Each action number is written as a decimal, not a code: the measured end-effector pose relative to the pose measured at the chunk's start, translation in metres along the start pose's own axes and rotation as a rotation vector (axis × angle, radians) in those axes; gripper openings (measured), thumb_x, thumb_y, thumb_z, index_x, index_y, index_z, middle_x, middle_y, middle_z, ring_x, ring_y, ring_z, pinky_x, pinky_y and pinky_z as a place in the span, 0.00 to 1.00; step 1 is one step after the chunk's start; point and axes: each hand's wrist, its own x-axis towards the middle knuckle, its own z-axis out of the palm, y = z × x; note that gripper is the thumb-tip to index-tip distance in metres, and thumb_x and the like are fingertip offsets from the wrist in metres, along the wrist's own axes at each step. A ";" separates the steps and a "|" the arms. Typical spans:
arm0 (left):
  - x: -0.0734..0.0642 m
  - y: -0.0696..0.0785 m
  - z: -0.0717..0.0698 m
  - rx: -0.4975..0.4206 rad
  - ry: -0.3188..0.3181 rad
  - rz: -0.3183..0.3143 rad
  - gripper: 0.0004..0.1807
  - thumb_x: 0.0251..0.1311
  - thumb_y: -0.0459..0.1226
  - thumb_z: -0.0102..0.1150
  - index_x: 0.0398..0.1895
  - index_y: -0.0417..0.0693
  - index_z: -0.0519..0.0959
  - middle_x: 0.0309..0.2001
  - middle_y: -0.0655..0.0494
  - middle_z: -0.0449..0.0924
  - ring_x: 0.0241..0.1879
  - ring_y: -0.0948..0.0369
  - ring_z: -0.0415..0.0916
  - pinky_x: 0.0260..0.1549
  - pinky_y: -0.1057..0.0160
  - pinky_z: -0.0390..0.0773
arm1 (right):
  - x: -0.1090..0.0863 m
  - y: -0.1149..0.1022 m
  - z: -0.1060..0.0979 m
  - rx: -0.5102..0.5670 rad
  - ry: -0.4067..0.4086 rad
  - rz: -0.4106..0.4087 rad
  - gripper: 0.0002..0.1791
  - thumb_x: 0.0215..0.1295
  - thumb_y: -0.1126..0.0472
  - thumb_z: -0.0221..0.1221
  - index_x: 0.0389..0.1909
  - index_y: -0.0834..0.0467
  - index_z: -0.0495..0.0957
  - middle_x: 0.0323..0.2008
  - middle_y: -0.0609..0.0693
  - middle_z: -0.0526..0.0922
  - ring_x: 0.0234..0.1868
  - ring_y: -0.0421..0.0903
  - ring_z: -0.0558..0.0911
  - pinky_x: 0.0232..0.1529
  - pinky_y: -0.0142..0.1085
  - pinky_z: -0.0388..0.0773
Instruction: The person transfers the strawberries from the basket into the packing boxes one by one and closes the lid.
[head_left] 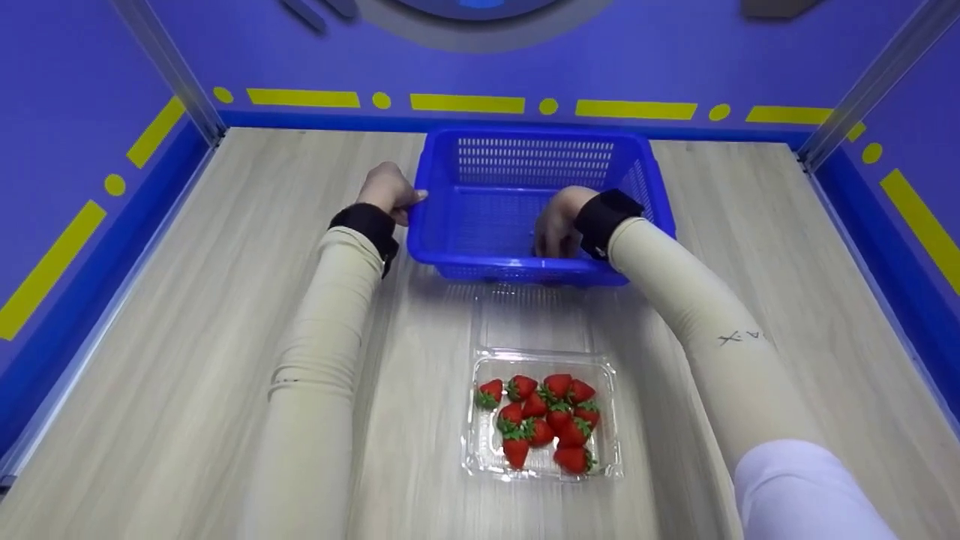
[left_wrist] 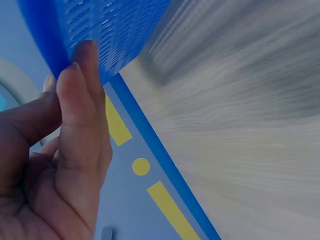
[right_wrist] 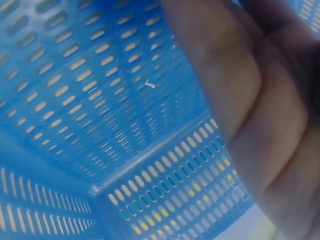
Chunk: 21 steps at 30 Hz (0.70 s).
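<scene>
A blue plastic basket with slotted walls stands at the back of the table. At its left rim, my left hand pinches the edge between thumb and fingers; the left wrist view shows these fingers against the rim. My right hand reaches down inside the basket by the front wall, its fingers bent downward. The front rim hides the fingertips, and I cannot tell if they hold anything. Nearer to me lies a clear plastic clamshell box with several red strawberries in it.
The clamshell's clear lid lies folded back toward the basket, its far end overlapped by the basket's front. Blue panels with yellow marks border the wood-grain table at the back and both sides.
</scene>
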 end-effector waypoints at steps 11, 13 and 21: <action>-0.002 0.004 0.002 0.051 0.043 0.019 0.16 0.71 0.40 0.61 0.44 0.30 0.78 0.04 0.58 0.67 0.04 0.68 0.67 0.07 0.73 0.72 | 0.007 0.003 -0.005 -0.057 -0.033 -0.045 0.15 0.66 0.66 0.56 0.53 0.62 0.78 0.38 0.44 0.79 0.36 0.37 0.78 0.39 0.27 0.79; -0.003 0.006 0.003 0.061 0.051 0.032 0.16 0.71 0.39 0.61 0.45 0.29 0.79 0.05 0.58 0.67 0.04 0.67 0.66 0.07 0.73 0.71 | 0.005 0.004 -0.006 -0.033 -0.021 -0.048 0.18 0.66 0.66 0.57 0.56 0.63 0.77 0.39 0.45 0.79 0.37 0.37 0.78 0.41 0.28 0.80; -0.012 0.003 0.004 0.178 0.110 0.108 0.17 0.71 0.37 0.59 0.51 0.28 0.80 0.29 0.46 0.81 0.18 0.63 0.75 0.23 0.69 0.81 | -0.012 0.005 -0.015 0.044 0.052 -0.131 0.20 0.64 0.71 0.58 0.58 0.71 0.78 0.33 0.44 0.85 0.34 0.36 0.82 0.50 0.32 0.85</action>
